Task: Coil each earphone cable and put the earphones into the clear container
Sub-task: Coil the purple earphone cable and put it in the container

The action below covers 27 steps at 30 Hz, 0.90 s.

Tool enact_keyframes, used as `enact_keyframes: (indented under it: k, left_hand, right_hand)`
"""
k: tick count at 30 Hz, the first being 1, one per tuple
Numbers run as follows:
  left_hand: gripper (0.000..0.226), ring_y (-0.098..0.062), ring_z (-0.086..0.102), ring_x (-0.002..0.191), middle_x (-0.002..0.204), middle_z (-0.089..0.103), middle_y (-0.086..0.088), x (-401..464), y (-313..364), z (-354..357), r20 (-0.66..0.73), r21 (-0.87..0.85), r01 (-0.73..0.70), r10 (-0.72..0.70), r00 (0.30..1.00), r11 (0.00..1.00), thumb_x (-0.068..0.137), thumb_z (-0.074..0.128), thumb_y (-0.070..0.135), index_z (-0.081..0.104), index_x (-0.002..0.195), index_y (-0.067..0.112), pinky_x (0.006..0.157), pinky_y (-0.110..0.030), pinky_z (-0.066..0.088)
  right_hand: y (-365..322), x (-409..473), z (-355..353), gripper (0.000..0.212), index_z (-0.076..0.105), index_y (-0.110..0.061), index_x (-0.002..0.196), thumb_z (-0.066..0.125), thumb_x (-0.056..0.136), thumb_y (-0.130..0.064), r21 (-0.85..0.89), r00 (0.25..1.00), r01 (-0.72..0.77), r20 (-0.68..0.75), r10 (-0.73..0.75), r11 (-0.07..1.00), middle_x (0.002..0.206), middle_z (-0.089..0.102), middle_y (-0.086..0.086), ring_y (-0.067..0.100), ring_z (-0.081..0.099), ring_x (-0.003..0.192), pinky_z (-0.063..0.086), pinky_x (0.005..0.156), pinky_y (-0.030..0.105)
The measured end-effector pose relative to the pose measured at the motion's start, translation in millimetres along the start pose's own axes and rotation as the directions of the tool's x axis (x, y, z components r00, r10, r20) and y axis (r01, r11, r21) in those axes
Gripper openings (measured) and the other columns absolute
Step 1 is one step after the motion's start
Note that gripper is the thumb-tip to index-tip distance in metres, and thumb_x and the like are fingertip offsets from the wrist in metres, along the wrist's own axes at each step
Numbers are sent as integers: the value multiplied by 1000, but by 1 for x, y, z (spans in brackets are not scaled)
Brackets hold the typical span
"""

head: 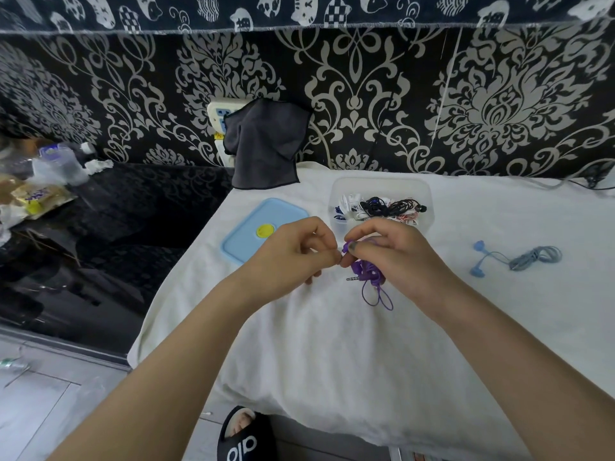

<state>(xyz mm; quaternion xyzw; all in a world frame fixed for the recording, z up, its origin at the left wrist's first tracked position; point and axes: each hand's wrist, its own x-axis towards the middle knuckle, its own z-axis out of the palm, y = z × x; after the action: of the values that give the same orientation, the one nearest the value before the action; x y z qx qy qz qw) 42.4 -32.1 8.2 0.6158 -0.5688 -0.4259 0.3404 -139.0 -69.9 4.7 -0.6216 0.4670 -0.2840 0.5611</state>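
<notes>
Over the white towel (332, 361), both hands meet on the purple earphones (369, 272): the right hand (396, 257) is closed around the bundled cable, the left hand (293, 252) pinches its end. Loops and the plug hang below. Farther right lie blue earphones (515, 257). Behind, the clear container (381, 202) holds coiled earphones, beside its blue lid (263, 229).

head view | forward-down | close over white cloth (332, 361) | single view
</notes>
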Motion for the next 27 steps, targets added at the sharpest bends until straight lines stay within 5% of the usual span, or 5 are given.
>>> enact_keyframes:
  k: [11, 27]
  left_hand:
    - [12, -14, 53, 62, 89, 75, -11, -1, 4, 0, 7, 19, 0, 0, 1000, 1000, 87, 75, 13, 66, 94, 9, 59, -27, 47]
    - [12, -19, 50, 64, 83, 76, 5, 0, 2, 3, -12, 91, -157, 158, 987, 983, 88, 74, 12, 64, 89, 19, 59, -32, 45]
  right_hand:
    - [4, 0, -1, 10, 68, -22, 91, 67, 92, -12, 15, 993, 116, -20, -115, 993, 88, 71, 8, 13, 58, 64, 48, 54, 25]
    - [4, 0, -2, 5, 71, -8, 92, 68, 89, -5, 170, 998, 59, -46, -52, 984, 79, 74, 14, 22, 63, 65, 50, 54, 25]
